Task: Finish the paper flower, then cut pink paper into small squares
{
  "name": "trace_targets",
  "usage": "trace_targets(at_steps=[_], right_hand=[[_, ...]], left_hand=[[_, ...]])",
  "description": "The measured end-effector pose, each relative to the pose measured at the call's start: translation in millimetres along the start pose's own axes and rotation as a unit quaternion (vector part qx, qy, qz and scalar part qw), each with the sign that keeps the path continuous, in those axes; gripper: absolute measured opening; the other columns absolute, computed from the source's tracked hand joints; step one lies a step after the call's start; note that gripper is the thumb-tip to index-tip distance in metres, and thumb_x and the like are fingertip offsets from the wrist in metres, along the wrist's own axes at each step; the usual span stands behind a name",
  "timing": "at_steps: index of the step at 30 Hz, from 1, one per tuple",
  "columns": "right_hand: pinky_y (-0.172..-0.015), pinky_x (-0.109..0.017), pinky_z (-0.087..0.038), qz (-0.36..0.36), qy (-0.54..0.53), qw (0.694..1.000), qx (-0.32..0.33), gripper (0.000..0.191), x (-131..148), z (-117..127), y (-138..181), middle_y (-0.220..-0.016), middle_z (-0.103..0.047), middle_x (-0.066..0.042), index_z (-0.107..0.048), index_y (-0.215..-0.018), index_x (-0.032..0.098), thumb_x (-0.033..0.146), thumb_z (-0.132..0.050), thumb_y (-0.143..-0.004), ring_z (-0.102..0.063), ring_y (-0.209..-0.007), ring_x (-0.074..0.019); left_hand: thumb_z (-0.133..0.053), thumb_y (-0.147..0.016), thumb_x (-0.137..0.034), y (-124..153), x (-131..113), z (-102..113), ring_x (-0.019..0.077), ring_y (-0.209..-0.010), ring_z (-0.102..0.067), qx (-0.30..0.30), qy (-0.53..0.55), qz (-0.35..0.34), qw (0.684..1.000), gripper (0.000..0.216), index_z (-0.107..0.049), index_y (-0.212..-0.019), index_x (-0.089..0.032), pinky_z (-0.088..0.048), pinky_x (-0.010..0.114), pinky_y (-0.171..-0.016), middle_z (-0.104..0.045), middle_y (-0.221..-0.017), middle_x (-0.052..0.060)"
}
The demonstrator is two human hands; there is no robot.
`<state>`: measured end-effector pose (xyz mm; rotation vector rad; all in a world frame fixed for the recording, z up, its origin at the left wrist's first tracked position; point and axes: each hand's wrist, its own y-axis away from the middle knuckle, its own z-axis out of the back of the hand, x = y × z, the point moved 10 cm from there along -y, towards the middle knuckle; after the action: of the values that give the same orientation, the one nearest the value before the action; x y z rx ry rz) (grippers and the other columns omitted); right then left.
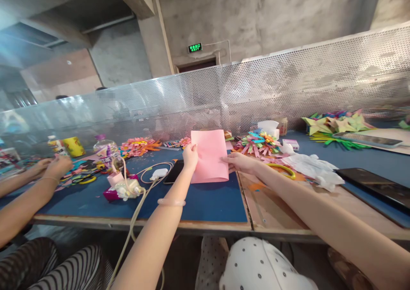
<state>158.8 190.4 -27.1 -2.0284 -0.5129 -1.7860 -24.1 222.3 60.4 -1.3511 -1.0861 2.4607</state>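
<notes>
A pink sheet of paper (209, 155), seemingly folded over with its bottom edges slightly parted, stands upright between my hands above the blue table mat (218, 204). My left hand (190, 158) pinches its left edge, thumb on the near face. On the right edge, my right hand (238, 162) grips the sheet with fingers partly behind it. Beside my left wrist lies a dark phone (174, 172), partly hidden. Yellow-handled scissors (283, 170) rest close to my right forearm, which covers part of them.
Left of me, a co-worker's hands (53, 168) work over paper scraps. A power strip (128, 188) with cables sits nearby. Colourful paper strips (256, 145), crumpled tissue (315, 168), a large dark phone (378, 187) and folded paper stars (336, 123) lie right. A perforated metal screen (256, 93) stands behind.
</notes>
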Motion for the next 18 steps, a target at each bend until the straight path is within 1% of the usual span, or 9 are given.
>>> trace_targets(at_steps=[5,11,14,16,18], right_hand=[[-0.071,-0.028,-0.056,-0.005,0.012,1.000,0.011,0.029,-3.5,-1.3,-0.2,-0.090,-0.070,-0.013,-0.066,-0.093,0.008,0.033,-0.064,-0.078,-0.067,-0.075,-0.0164],[-0.073,-0.029,-0.055,-0.005,0.018,1.000,0.009,0.027,-5.1,0.0,-0.8,-0.090,-0.069,-0.013,-0.066,-0.090,0.008,0.031,-0.065,-0.077,-0.067,-0.078,-0.0175],[-0.069,-0.029,-0.055,-0.001,0.007,1.000,0.011,0.030,-2.9,-2.0,0.4,-0.090,-0.069,-0.014,-0.065,-0.089,0.008,0.037,-0.062,-0.079,-0.067,-0.076,-0.0177],[-0.062,-0.029,-0.055,0.007,-0.011,1.000,-0.020,0.033,-0.4,3.0,0.8,-0.088,-0.069,-0.013,-0.063,-0.088,0.009,0.041,-0.057,-0.082,-0.066,-0.070,-0.0170],[-0.055,-0.027,-0.054,0.018,-0.019,0.998,-0.062,0.031,2.0,11.1,0.9,-0.085,-0.069,-0.012,-0.062,-0.086,0.011,0.040,-0.055,-0.083,-0.065,-0.063,-0.0155]], left_hand=[[-0.044,-0.079,-0.026,-0.3,4.8,3.8,0.0204,-0.067,-0.053,-0.015,0.002,0.021,1.000,0.020,-0.051,-0.063,-0.017,-0.039,0.031,-0.066,-0.056,-0.065,0.005],[-0.043,-0.080,-0.026,0.0,1.5,3.3,0.0209,-0.071,-0.055,-0.014,0.005,0.004,1.000,0.020,-0.054,-0.066,-0.017,-0.039,0.032,-0.069,-0.058,-0.069,0.006],[-0.043,-0.080,-0.026,-0.9,1.0,4.4,0.0206,-0.072,-0.055,-0.018,0.008,-0.004,1.000,0.019,-0.054,-0.067,-0.017,-0.039,0.031,-0.069,-0.059,-0.070,0.006],[-0.043,-0.080,-0.026,-2.1,1.6,3.4,0.0200,-0.071,-0.055,-0.014,0.009,-0.008,1.000,0.019,-0.054,-0.066,-0.017,-0.039,0.031,-0.069,-0.059,-0.070,0.006],[-0.043,-0.080,-0.026,-3.3,2.7,0.4,0.0196,-0.070,-0.054,-0.002,0.010,-0.010,1.000,0.020,-0.054,-0.066,-0.017,-0.039,0.030,-0.069,-0.058,-0.069,0.005]])
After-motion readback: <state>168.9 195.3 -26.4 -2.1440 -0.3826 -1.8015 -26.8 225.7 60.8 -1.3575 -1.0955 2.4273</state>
